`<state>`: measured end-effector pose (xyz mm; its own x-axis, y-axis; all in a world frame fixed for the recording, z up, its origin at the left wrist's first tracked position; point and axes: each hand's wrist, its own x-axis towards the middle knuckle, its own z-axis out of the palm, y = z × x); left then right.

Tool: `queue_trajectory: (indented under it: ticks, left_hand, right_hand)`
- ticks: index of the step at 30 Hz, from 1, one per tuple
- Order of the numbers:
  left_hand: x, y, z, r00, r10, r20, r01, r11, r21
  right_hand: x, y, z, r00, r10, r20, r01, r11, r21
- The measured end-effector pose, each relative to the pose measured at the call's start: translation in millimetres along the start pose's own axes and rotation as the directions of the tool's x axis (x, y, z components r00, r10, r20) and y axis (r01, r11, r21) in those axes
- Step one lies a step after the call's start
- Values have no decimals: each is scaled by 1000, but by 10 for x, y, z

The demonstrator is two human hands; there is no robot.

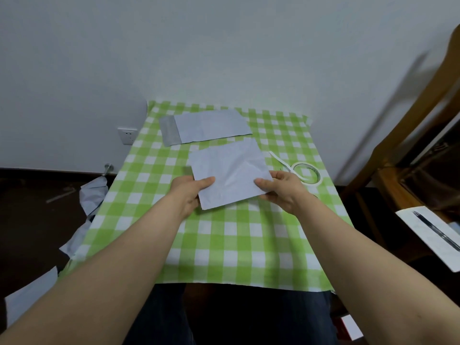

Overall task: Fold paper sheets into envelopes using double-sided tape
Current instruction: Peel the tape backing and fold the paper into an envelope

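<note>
Presently, a folded paper sheet (pixel 230 171) is held just above the middle of a table covered with a green-and-white checked tablecloth (pixel 224 250). The sheet is pale, matte and roughly square, tilted slightly so its right corner sits farther away; faint creases and wrinkles run diagonally across its face, and its edges look straight and cleanly cut. The left hand (pixel 190 192) pinches the near left edge, thumb on top and fingers tucked beneath the paper. The right hand (pixel 281 189) pinches the near right corner in the same manner, thumb flat on the upper surface. Both forearms are bare and extend from the bottom of the view. Beyond the held sheet, near the far edge of the table, lies a finished envelope (pixel 205 128), rectangular and flat, with a darker grey flap open at its left end. It is apart from the held sheet by a narrow strip of cloth. To the right of the right hand, a roll of double-sided tape (pixel 307 174) lies flat on the cloth, a thin white ring with a loose tail (pixel 280 159) trailing toward the far left. Crumpled paper scraps (pixel 93 192) hang off the table's left side. A white wall socket (pixel 127 135) is mounted on the plain wall behind.
</note>
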<state>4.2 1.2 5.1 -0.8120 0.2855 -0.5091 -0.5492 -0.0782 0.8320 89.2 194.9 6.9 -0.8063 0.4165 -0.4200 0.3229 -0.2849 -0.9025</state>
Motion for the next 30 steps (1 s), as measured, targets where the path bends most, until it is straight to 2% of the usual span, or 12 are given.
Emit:
queue_trajectory:
  ticks: [4, 7, 12, 17, 24, 28, 30]
  left_hand:
    - [20, 5, -28, 999, -9, 50, 11, 1000, -27]
    - [39, -29, -73, 997, -6, 80, 5, 1000, 21]
    - [85, -19, -123, 999, 35, 33, -36, 999, 12]
    - [139, -12, -147, 998, 55, -12, -54, 997, 62]
    - [194, -83, -130, 993, 117, -28, -104, 953, 286]
    - [200, -96, -83, 991, 133, -28, -117, 943, 313]
    - [210, -89, -77, 991, 126, -35, -109, 945, 310]
  right_hand:
    - [12, 5, 20, 998, -19, -62, 15, 997, -71]
    - [28, 3, 35, 999, -7, -53, 3, 998, -69]
    - [32, -31, 70, 998, 59, -21, -57, 995, 87]
    - [36, 29, 111, 999, 35, -36, -37, 998, -55]
    - [39, 84, 116, 993, 98, -59, -101, 994, -47]
    - [26, 153, 81, 996, 35, -78, -49, 982, -181]
    - [57, 147, 78, 991, 74, -108, -91, 983, -159]
